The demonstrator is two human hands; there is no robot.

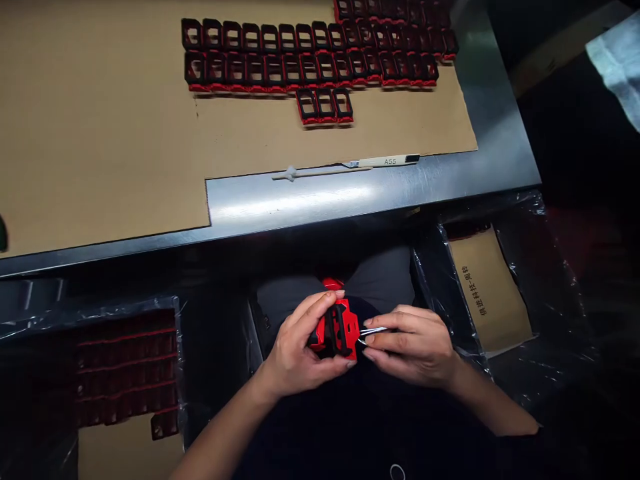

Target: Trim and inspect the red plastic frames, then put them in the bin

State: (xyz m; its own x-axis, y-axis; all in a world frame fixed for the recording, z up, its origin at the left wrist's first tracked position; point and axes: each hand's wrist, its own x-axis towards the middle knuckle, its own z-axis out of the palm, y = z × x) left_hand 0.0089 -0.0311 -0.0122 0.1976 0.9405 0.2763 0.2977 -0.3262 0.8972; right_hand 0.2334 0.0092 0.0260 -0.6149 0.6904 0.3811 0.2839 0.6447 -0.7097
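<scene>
Left hand (300, 347) clenches a red-and-black plastic part (341, 331) over the person's lap, near the table edge. Right hand (413, 347) pinches thin metal tweezers (373, 331), tips at the part's right side. Risk: tips slip and scratch the part or jab left fingers; a loose left grip drops it. Matching parts (310, 70) sit in rows on far cardboard (100, 133).

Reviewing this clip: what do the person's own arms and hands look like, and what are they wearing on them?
The left hand and right hand are bare, with short nails; no gloves, rings or watch show. Both forearms are bare too, and a dark sleeve begins at the right forearm near the lower edge of the view.
</scene>
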